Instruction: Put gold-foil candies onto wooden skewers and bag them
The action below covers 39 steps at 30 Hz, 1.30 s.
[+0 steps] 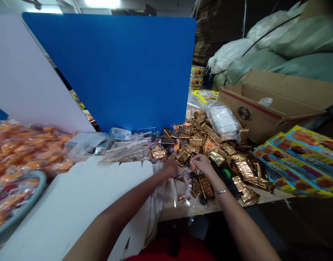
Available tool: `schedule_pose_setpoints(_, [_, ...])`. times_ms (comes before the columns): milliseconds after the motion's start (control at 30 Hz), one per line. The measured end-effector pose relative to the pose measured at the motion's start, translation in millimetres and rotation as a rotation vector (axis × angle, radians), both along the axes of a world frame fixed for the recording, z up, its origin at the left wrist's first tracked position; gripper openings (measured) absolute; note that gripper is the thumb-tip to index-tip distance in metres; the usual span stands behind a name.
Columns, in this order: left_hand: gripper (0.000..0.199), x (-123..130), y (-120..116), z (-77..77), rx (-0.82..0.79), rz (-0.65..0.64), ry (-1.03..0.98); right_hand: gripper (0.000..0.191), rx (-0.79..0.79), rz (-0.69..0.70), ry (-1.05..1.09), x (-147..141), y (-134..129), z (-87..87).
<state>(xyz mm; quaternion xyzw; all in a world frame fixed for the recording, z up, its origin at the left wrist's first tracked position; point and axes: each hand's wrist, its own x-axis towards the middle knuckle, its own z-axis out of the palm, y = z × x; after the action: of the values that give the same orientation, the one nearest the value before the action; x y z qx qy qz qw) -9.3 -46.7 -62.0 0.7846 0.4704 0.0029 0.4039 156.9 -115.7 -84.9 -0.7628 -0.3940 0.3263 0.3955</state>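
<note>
My left hand [170,167] reaches to the near edge of the pile of gold-wrapped packets [196,139]; its fingers are blurred and what they touch is hidden. To its right, my right hand [201,162] has its fingertips pressed together over the same pile, and what they pinch is too small to make out. A bracelet circles the right wrist. Small red and blue wrapped pieces [180,175] lie between the hands. Beside the right forearm is a black tape dispenser with a green roll [226,174]. Thin wooden sticks [125,146] rest left of the pile.
Flat white cartons [101,192] lie under my left arm. Orange wrapped pieces [27,145] and a grey basin [42,181] are at the left. A blue panel [114,72] stands behind. An open cardboard box [253,112] and colourful printed boxes [299,159] are at the right.
</note>
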Motion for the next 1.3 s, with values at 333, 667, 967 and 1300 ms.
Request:
schedule_pose_setpoints(333, [0.041, -35.6, -40.0, 28.9, -0.382, 0.18, -0.323, 0.028, 0.075, 0.136, 0.659, -70.0, -31.3, 17.4])
schedule_pose_setpoints(667, [0.03, -72.6, -144.5, 14.5, -0.265, 0.071, -0.442, 0.03, 0.073, 0.498, 0.711, -84.6, -82.9, 26.9])
schedule_pose_setpoints(967, [0.024, -57.5, -147.2, 29.4, 0.019, -0.396, -0.186, 0.025, 0.194, 0.489, 0.175, -49.4, -132.4, 53.3])
schedule_pose_setpoints(1300, [0.011, -49.7, -92.5, 26.8, 0.362, -0.325, 0.114, 0.022, 0.416, 0.165, -0.246, -19.0, -180.0, 4.3])
